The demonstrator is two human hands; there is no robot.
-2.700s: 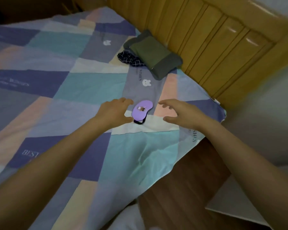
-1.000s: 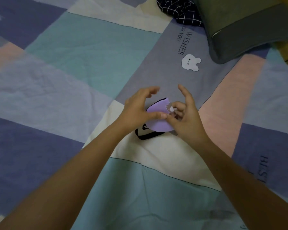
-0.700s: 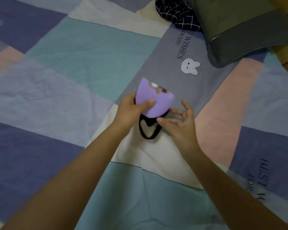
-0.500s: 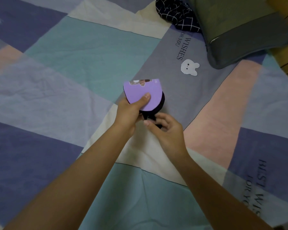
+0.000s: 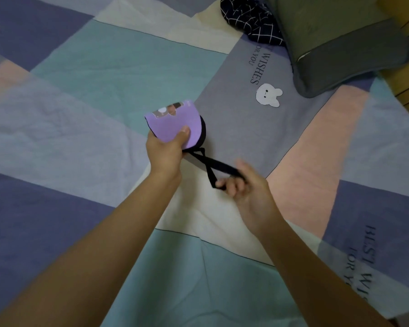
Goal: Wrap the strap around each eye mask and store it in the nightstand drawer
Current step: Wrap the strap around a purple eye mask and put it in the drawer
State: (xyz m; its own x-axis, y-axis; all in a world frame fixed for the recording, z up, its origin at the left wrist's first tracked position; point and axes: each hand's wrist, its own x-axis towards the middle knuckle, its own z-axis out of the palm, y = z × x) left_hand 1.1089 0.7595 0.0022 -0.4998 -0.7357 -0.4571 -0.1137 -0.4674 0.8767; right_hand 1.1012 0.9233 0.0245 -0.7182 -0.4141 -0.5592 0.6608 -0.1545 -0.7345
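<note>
1. Your left hand (image 5: 167, 152) grips a folded purple eye mask (image 5: 175, 125), thumb pressed on its front, holding it up above the bed.
2. Your right hand (image 5: 248, 187) has its fingers curled round the mask's black strap (image 5: 213, 166), which runs crossed and taut between your two hands.
3. Beneath lies a patchwork bedsheet (image 5: 104, 74) in teal, grey, pink and navy, with a white bunny print (image 5: 268, 95) near the mask.
4. A grey-green pillow (image 5: 340, 43) sits at the upper right, well apart from your hands.
5. A dark checked cloth (image 5: 250, 20) lies touching the pillow's left side.
</note>
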